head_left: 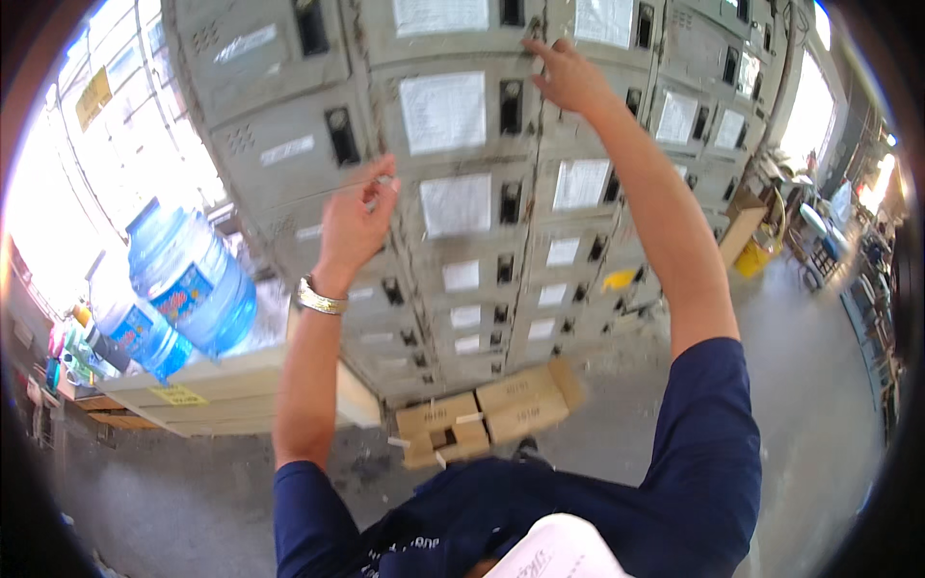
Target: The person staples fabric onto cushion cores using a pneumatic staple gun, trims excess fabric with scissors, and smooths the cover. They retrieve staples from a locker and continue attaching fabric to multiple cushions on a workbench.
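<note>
A bank of grey metal lockers (453, 159) stands in front of me, its small doors bearing white paper sheets and dark recessed handles. My right hand (575, 79) is raised high at the seam between two locker columns. Its thumb and forefinger are apart, the fingertips at the worn door edge; I see nothing held. Lower and to the left, my left hand (355, 220) hovers before the lockers with curled fingers, slightly blurred. Thumb and forefinger come together there, and whatever may be between them is too small to name. A metal bracelet watch (320, 297) circles my left wrist.
Large blue water bottles (188, 275) stand on a pale cabinet (260, 390) at left. A flattened cardboard box (525, 400) lies on the floor at the lockers' foot. At right are a yellow bucket (754, 256) and cluttered racks along the wall.
</note>
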`<action>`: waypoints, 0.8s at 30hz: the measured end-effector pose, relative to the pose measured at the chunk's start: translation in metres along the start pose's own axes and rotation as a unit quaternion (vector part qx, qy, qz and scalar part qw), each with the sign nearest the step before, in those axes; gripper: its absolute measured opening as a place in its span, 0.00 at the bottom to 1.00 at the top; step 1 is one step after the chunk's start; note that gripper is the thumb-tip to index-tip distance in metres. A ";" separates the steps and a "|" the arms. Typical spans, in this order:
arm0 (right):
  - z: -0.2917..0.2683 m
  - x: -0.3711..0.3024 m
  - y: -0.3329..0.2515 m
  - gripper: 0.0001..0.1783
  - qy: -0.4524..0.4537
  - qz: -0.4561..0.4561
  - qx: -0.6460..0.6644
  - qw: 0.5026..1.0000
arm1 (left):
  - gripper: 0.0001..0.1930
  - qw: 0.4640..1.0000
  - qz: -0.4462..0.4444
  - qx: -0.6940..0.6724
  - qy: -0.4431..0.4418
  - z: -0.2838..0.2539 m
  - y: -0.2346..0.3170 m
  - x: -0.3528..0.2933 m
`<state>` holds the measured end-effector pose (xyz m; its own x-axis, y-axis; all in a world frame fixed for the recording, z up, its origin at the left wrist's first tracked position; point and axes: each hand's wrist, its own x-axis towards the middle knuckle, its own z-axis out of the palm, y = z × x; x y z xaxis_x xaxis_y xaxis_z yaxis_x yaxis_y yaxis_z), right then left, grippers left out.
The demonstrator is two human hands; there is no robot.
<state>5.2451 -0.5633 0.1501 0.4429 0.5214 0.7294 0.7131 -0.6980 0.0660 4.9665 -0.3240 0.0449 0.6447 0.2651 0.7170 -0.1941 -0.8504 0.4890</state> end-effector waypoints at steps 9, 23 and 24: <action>0.017 0.058 0.080 0.10 0.198 -0.182 -0.002 0.963 | 0.24 0.946 0.281 0.129 0.094 0.092 0.099 0.226; -0.008 0.108 0.116 0.11 0.340 -0.343 0.098 0.870 | 0.25 0.853 0.399 0.171 0.289 0.177 0.071 0.314; -0.010 0.111 0.117 0.13 0.350 -0.357 0.118 0.858 | 0.25 0.862 0.392 0.165 0.276 0.175 0.073 0.316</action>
<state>5.3724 -0.5922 0.2456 -0.5283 0.2940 0.7965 0.7937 -0.1622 0.5863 5.2857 -0.3818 0.2202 -0.0567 -0.3508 0.9347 -0.1304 -0.9256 -0.3553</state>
